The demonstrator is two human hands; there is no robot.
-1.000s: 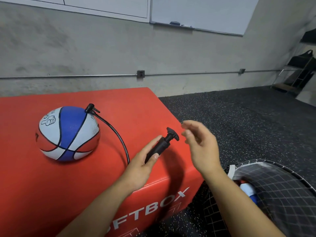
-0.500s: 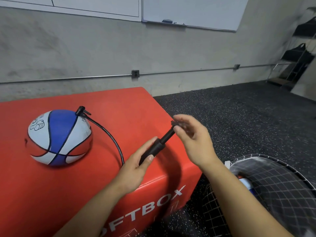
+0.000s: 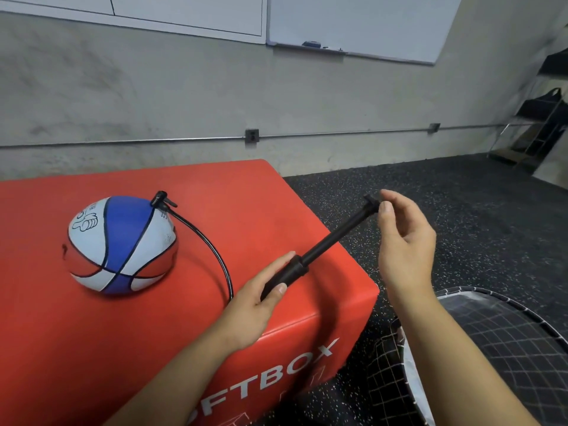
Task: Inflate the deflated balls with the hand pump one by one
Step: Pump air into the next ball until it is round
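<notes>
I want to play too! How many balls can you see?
1 ball for sure: red, white and blue, sitting on the red box with the pump hose plugged in. More may be hiding in the mesh basket on the floor.

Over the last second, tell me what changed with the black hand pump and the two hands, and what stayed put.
The right hand closed its fingertips on the T-handle and drew it up and to the right, away from the ball, so the black hand pump's rod now stands far out of the barrel. The left hand still holds the barrel. The red, white and blue ball stays on the red soft box, with the black hose still attached.
</notes>
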